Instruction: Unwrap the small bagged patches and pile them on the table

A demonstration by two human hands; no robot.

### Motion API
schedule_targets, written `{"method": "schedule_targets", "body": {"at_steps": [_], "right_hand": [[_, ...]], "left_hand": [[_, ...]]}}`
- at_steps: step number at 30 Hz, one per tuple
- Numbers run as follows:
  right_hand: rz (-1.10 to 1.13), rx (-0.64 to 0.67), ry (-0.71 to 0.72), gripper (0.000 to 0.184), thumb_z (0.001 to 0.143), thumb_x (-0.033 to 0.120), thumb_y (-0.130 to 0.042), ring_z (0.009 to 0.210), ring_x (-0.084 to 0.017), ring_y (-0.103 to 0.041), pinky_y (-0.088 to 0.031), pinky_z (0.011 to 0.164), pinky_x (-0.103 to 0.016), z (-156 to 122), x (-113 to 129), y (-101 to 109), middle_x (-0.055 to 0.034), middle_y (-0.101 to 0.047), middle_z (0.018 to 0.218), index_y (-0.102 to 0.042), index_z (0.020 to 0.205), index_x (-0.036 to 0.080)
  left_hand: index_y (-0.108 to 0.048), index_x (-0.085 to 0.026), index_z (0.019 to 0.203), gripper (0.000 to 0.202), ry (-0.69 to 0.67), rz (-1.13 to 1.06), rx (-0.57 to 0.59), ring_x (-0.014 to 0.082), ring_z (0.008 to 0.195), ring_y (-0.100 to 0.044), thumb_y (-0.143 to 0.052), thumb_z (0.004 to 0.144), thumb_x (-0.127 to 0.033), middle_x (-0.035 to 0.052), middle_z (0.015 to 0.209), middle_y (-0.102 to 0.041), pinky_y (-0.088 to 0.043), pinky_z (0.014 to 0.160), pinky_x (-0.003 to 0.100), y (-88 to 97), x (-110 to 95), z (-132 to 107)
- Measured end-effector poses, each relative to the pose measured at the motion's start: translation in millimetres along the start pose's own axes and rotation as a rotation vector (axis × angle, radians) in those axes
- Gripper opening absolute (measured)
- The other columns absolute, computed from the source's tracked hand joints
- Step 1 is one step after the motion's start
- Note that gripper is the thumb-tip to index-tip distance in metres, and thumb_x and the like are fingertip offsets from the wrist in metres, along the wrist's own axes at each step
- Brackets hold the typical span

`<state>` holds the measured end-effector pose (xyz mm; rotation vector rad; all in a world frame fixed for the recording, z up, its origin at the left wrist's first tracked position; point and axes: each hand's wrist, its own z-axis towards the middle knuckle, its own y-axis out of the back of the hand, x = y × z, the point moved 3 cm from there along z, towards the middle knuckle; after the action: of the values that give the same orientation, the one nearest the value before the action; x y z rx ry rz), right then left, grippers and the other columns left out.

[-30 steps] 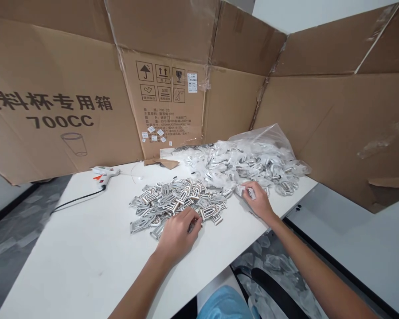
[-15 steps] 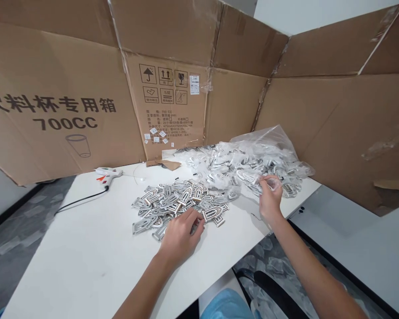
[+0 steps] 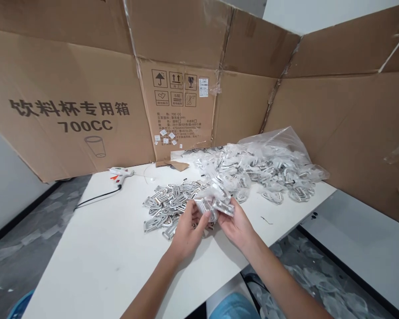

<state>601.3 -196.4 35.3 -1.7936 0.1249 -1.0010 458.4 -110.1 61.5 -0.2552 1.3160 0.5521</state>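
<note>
The left hand (image 3: 188, 232) and right hand (image 3: 236, 226) pinch a clear plastic-wrapped silver metal piece (image 3: 213, 208) between curled fingers. A loose pile of black-and-silver arched metal pieces (image 3: 164, 208) lies just left.

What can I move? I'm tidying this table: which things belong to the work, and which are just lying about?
Part of the work:
left hand
right hand
plastic-wrapped metal pieces
loose pile of metal pieces
clear plastic bag

Seemingly just lying about:
hot glue gun
cardboard scrap
opened cardboard carton
</note>
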Motion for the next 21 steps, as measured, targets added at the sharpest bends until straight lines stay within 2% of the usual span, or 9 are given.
{"method": "schedule_targets", "body": {"at_steps": [4,9,13,17,21], "right_hand": [[0.018,-0.015,0.006,0.026,0.087,0.025,-0.079,0.101,-0.021,-0.08,-0.069,0.087,-0.034,0,-5,-1,-0.0004,-0.083,0.104,-0.074,0.113,0.026],[-0.072,0.022,0.016,0.038,0.088,0.032,-0.083,0.114,-0.024,-0.078,-0.068,0.09,-0.038,-2,7,4,-0.0021,-0.082,0.118,-0.072,0.125,0.029],[-0.13,0.012,0.067,0.045,0.084,0.031,-0.086,0.111,-0.026,-0.079,-0.069,0.087,-0.037,-9,13,7,-0.0076,-0.081,0.12,-0.073,0.126,0.022],[-0.138,-0.045,0.103,0.041,0.085,0.029,-0.085,0.106,-0.025,-0.079,-0.07,0.081,-0.035,-16,14,8,-0.0072,-0.082,0.118,-0.073,0.123,0.023],[-0.16,-0.087,0.173,0.035,0.087,0.03,-0.083,0.109,-0.027,-0.079,-0.07,0.085,-0.039,-19,21,11,-0.0068,-0.081,0.116,-0.073,0.12,0.024]], "left_hand": [[-0.052,-0.023,0.111,0.039,0.095,-0.211,-0.082,0.017,0.076,-0.073,-0.068,0.096,-0.056,0.0056,0.109,-0.073,-0.062,0.069,0.033,0.2,4,4],[-0.055,-0.022,0.098,0.039,0.063,-0.197,-0.213,0.0119,0.061,-0.065,-0.072,0.093,-0.057,0.0002,0.089,-0.069,-0.053,0.056,0.026,8.0,8,8],[-0.057,-0.022,0.089,0.039,0.044,-0.147,-0.328,0.0123,0.055,-0.062,-0.071,0.093,-0.058,-0.0036,0.071,-0.061,-0.049,0.053,0.025,17.7,10,11],[-0.059,-0.021,0.087,0.037,0.011,-0.093,-0.38,0.0124,0.055,-0.06,-0.07,0.095,-0.056,-0.0036,0.067,-0.06,-0.048,0.054,0.025,24.0,8,11],[-0.058,-0.022,0.086,0.035,-0.026,-0.064,-0.394,0.0131,0.059,-0.059,-0.067,0.097,-0.054,-0.0026,0.066,-0.061,-0.049,0.059,0.026,29.1,7,12]]}}
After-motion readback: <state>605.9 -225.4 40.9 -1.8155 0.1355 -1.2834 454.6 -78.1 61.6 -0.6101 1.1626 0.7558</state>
